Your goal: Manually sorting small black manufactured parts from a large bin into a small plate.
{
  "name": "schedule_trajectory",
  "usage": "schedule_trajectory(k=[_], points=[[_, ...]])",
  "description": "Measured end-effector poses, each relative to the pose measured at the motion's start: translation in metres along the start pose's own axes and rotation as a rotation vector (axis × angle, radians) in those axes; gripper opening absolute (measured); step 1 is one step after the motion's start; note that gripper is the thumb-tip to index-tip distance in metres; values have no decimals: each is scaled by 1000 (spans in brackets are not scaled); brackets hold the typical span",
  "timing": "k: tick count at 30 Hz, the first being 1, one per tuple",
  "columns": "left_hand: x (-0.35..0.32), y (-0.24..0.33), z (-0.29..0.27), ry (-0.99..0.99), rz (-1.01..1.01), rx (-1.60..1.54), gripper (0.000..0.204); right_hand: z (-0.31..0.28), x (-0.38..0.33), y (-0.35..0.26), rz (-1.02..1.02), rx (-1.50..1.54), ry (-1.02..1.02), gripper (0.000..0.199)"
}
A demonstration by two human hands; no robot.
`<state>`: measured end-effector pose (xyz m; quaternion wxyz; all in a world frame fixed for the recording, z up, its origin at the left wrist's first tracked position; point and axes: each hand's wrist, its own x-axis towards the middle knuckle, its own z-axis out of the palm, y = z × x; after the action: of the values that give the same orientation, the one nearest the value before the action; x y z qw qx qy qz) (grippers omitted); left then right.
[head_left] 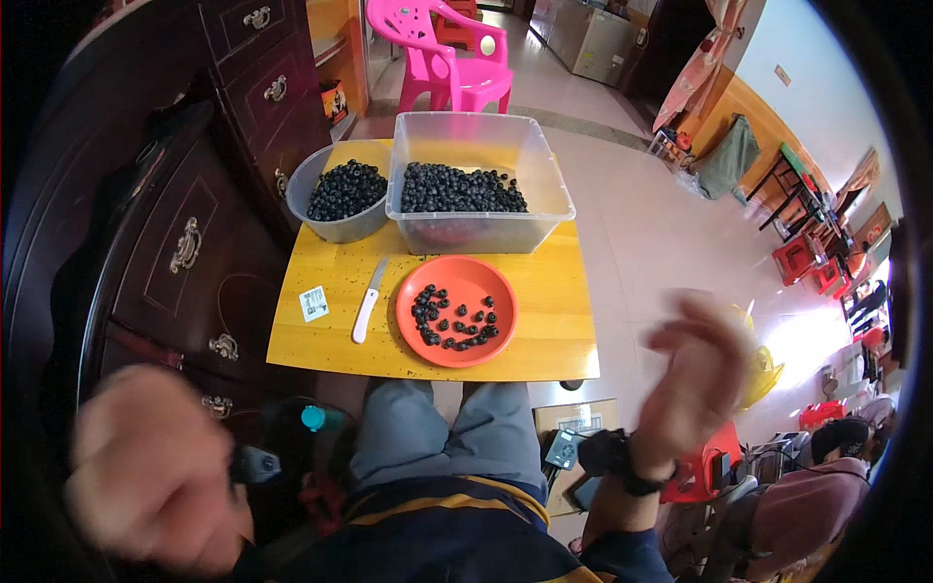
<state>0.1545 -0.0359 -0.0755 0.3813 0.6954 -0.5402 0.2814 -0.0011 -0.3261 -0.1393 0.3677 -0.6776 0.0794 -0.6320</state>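
Observation:
My left hand [155, 466] is raised at the lower left, off the table, and motion smears its fingers. To the right of the table my right hand [695, 374] is lifted, blurred, with its fingers loosely stretched and nothing visible in them. Between the hands, an orange plate [457, 272] on the yellow table [554, 321] carries scattered dark blueberries [473, 340]. Left of the plate lies a knife [369, 303] with a pale pink handle, its blade pointing away. A small white printed card [314, 303] lies further left. Neither hand touches these things.
Behind the plate stand a clear rectangular bin [476, 233] and a round tub [355, 230], both holding many blueberries. Dark drawers [175, 243] flank the table's left side. A pink chair [466, 73] stands beyond it. A person [812, 515] is at the lower right.

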Motion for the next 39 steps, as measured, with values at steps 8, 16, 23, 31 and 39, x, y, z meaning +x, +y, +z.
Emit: schedule_trajectory(k=[8, 16, 23, 31, 39], points=[[-137, -69, 151, -308, -575, -231, 11, 16, -90, 146, 184, -487, -729, 18], [-154, -98, 163, -327, -662, -97, 16, 52, -100, 170, 109, -751, -1100, 39], [-137, -122, 185, -380, -633, -3, 24, 58, -103, 185, 235, -697, -1203, 38], [-150, -121, 197, -424, -690, -72, 25, 51, -98, 193, 277, -462, -1123, 29], [-159, -124, 194, -381, -685, -127, 24, 38, -93, 197, 750, 92, -739, 20]])
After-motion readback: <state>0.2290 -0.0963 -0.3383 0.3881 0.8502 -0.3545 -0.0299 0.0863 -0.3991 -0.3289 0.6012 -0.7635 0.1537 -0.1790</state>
